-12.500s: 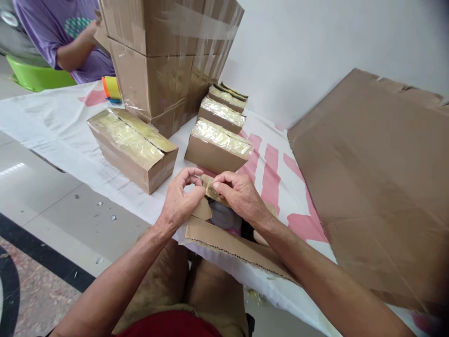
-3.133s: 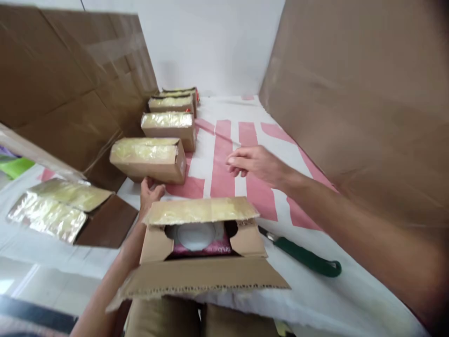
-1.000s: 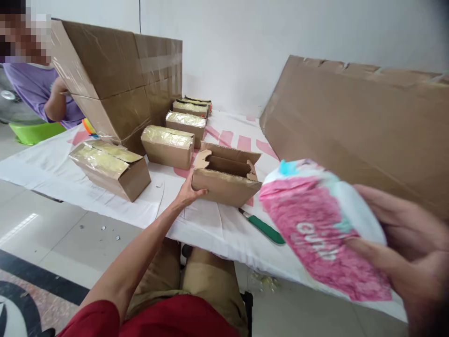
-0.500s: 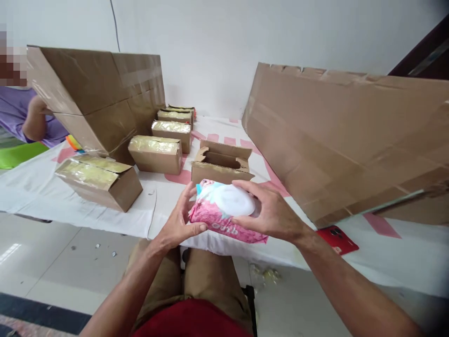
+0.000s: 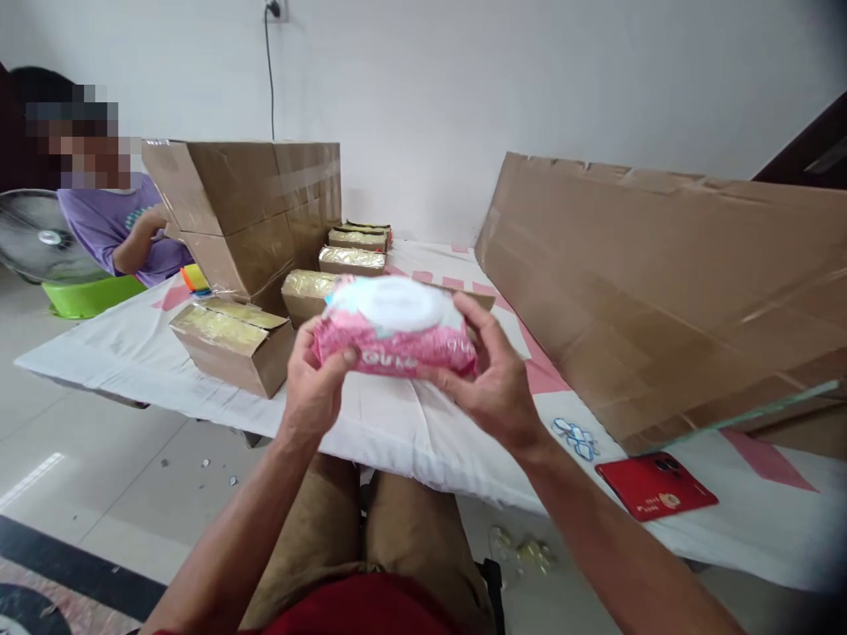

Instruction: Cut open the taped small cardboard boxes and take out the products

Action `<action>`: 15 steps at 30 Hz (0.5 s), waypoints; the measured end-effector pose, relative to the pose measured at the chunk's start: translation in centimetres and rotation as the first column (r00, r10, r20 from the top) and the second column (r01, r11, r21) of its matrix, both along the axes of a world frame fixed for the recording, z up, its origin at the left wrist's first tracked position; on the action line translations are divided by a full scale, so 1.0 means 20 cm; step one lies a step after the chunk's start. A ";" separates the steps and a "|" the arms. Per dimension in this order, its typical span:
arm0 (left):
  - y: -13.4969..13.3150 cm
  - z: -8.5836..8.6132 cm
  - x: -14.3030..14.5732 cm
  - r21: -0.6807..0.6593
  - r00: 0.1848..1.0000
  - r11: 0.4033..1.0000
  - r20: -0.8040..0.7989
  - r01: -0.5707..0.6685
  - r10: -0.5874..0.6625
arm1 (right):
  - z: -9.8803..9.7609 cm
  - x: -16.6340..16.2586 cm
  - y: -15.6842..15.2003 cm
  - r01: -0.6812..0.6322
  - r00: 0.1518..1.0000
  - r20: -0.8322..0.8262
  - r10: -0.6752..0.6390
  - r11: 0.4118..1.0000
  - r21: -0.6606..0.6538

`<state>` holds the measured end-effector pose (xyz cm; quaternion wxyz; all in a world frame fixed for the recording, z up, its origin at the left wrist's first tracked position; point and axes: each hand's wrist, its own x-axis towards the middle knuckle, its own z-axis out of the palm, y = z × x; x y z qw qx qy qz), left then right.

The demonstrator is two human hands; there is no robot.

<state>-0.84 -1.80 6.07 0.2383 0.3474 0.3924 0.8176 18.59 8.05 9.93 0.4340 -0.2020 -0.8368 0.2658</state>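
Observation:
A pink and white pack of wet wipes with a white oval lid is held up above the table's front edge. My left hand grips its left end, the thumb lying across the front. Round the right end my right hand is closed, fingers on top and thumb below. Behind the pack, an open cardboard box is mostly hidden; one flap shows. A small taped carton sits to the left of my left hand.
Several taped cartons line the table's left-middle, beside stacked large boxes. A large cardboard panel stands at right. A red phone lies near the front right edge, by blue-and-white pieces. A person in purple is at far left.
Both hands have raised the wipes pack, which now covers most of the open box. My view has shifted left and up, bringing more of the person at left into sight.

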 end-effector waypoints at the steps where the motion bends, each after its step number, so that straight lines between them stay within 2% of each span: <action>1: 0.02 0.10 -0.03 0.062 0.999 0.998 -0.042 -0.014 0.016 | 0.09 -0.05 0.02 -0.013 0.998 -0.059 0.017 0.998 0.061; 5: 0.04 0.49 -0.13 0.246 0.972 0.968 -0.210 -0.050 0.103 | 0.46 -0.17 0.07 -0.042 0.968 -0.224 0.112 0.955 0.295; 7: 0.03 0.61 -0.18 0.316 0.947 0.947 -0.286 -0.052 0.148 | 0.57 -0.21 0.08 -0.029 0.963 -0.239 0.123 0.932 0.361; 8: 0.03 0.63 -0.20 0.334 0.937 0.940 -0.305 -0.063 0.171 | 0.58 -0.24 0.08 -0.015 0.966 -0.233 0.110 0.927 0.376; 9: 0.02 0.62 -0.22 0.335 0.932 0.938 -0.306 -0.085 0.194 | 0.57 -0.26 0.08 0.001 0.971 -0.222 0.090 0.925 0.379; 11: 0.02 0.51 -0.27 0.266 0.937 0.949 -0.256 -0.166 0.236 | 0.47 -0.33 0.08 0.032 0.980 -0.196 0.044 0.929 0.368; 13: 0.02 0.28 -0.31 0.107 0.948 0.962 -0.175 -0.251 0.266 | 0.28 -0.40 0.09 0.052 0.989 -0.146 -0.004 0.944 0.326; 15: 0.02 0.00 -0.34 -0.106 0.957 0.954 -0.099 -0.281 0.271 | 0.03 -0.47 0.09 0.055 0.997 -0.070 -0.039 0.966 0.252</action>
